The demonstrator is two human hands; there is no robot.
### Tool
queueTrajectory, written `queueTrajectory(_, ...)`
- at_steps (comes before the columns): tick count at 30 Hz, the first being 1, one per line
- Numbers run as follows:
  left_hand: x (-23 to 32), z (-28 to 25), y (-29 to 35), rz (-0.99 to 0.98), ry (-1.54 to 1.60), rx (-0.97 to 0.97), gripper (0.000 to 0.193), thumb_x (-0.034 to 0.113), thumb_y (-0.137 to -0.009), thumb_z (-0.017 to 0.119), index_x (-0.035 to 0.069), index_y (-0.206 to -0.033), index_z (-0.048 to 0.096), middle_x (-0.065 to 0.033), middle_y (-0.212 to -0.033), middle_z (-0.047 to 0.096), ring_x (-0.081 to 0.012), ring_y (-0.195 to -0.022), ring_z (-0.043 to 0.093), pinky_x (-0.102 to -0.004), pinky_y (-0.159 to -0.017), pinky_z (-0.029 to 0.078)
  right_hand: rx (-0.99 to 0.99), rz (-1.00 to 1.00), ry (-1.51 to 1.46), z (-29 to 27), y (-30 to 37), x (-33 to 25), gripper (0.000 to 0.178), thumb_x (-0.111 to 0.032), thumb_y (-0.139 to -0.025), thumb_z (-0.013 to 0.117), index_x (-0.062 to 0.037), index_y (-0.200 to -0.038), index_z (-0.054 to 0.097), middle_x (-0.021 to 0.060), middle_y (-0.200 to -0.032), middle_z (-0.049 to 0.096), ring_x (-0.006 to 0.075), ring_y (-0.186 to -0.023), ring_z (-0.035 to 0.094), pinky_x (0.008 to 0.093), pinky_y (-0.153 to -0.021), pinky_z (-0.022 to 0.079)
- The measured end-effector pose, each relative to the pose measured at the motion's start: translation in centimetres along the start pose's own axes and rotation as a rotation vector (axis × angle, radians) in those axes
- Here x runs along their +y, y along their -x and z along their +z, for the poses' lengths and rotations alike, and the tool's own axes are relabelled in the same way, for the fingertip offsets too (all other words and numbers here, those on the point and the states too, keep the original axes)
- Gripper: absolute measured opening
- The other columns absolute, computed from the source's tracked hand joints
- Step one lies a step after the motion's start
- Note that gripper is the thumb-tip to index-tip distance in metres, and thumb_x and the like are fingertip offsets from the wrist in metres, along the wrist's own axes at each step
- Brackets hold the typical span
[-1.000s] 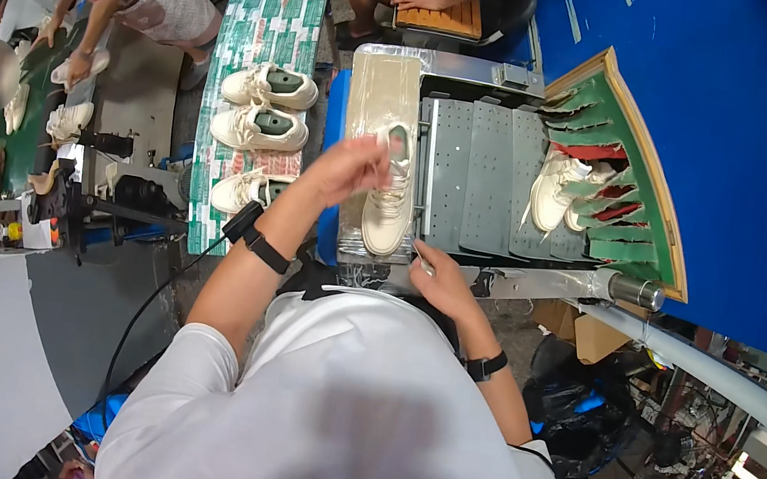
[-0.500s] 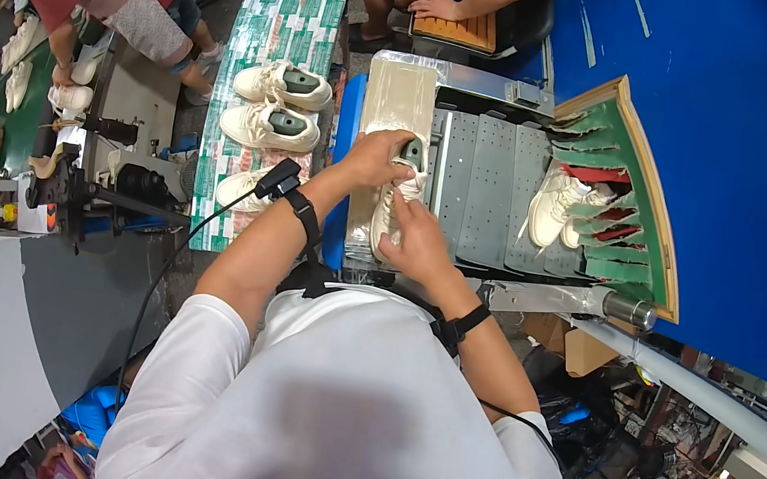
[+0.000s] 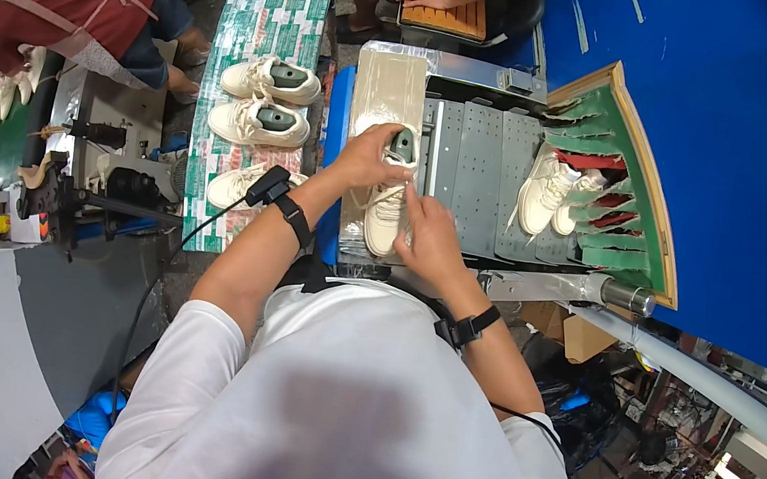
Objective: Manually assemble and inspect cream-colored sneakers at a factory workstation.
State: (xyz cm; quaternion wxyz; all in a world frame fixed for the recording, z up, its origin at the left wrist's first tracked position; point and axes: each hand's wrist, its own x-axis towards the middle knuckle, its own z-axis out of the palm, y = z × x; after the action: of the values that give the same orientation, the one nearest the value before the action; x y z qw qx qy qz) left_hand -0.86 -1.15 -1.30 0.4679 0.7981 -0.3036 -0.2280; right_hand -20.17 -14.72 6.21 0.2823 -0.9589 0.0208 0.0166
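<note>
Cream lace-up shoe (image 3: 382, 223) sits on the beige plastic-wrapped ledge (image 3: 389, 88) beside the grey slatted conveyor (image 3: 487, 181), toe toward the wearer; left hand (image 3: 369, 158) is curved over its opening, thumb by the tongue, right hand (image 3: 434, 241) at the laces, index finger extended. Too small to tell whether either hand's fingers actually grip anything. More cream shoes (image 3: 261, 124) stand on the green-and-white table (image 3: 274, 13), left.

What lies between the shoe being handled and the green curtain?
The head view shows grey holed plates, then cream shoes by the curtain.
</note>
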Motion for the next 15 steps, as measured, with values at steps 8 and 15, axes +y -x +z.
queueTrajectory(8, 1.8, 1.3, 0.5, -0.214, 0.215, -0.032, 0.078, 0.022, -0.08, 0.094, 0.002, -0.146, 0.058, -0.0135, -0.13, 0.07, -0.0176, -0.102, 0.071, -0.0301, -0.083, 0.059, -0.079, 0.087, -0.005, -2.4, 1.7, -1.6, 0.07, -0.018, -0.08, 0.072, 0.0133, -0.141, 0.055, 0.0249, -0.101, 0.064, 0.0433, -0.099, 0.064, 0.0551, -0.09, 0.05)
queueTrajectory(15, -0.9, 4.4, 0.4, -0.195, 0.228, 0.067, 0.049, 0.035, -0.074, 0.094, 0.0, -0.098, 0.07, -0.0185, -0.1, 0.071, -0.0302, -0.094, 0.071, -0.0401, -0.086, 0.055, -0.007, 0.054, 0.141, -1.9, 2.5, -0.1, 0.068, -0.019, -0.08, 0.073, 0.0146, -0.137, 0.058, 0.0261, -0.099, 0.066, 0.0447, -0.091, 0.066, 0.0525, -0.083, 0.054)
